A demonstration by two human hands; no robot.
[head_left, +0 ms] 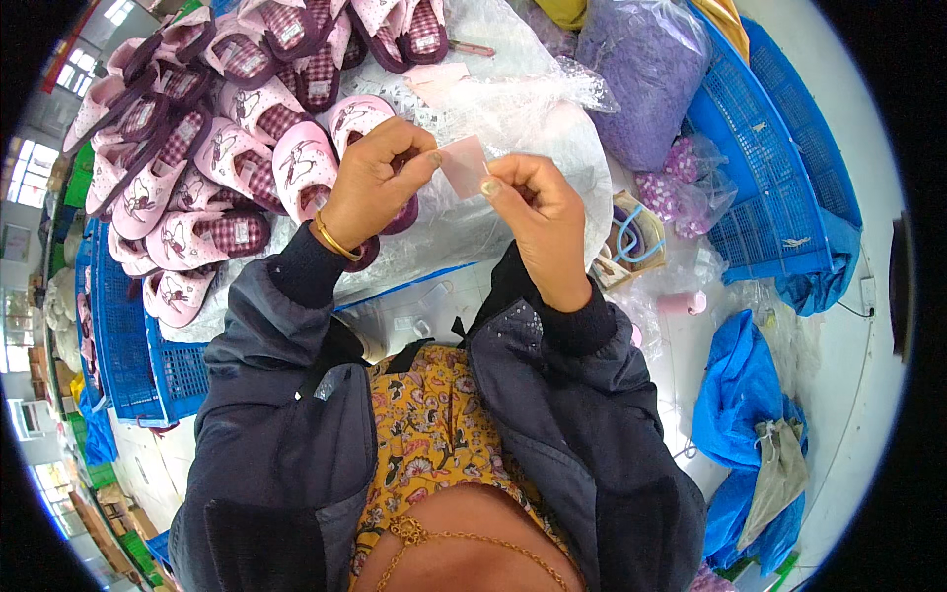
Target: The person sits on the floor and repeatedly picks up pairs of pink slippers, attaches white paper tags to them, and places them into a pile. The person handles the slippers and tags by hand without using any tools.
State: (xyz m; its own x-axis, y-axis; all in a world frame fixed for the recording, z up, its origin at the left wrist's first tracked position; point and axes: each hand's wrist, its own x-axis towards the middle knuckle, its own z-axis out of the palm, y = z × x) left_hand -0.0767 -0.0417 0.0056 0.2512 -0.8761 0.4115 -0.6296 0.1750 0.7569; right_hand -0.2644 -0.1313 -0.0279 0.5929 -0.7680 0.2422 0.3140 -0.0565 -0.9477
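Note:
A small, pale pink, thin square sheet (463,169) is stretched between my two hands above the table. My left hand (375,185) pinches its left edge between thumb and fingers. At the opposite edge, my right hand (541,219) grips it between thumb and forefinger. Whether it is paper or film I cannot make out. Just beyond and below my left hand lie pink slippers with checked insoles, among them one slipper (304,163) beside my wrist. Part of the slippers is hidden behind that hand.
A table covered with clear plastic sheeting (533,89) carries a heap of pink slippers (232,148). A pink-handled tool (472,47) lies at the far side. To the right are a purple-filled bag (641,89), an open box (631,237) and blue crates (760,148).

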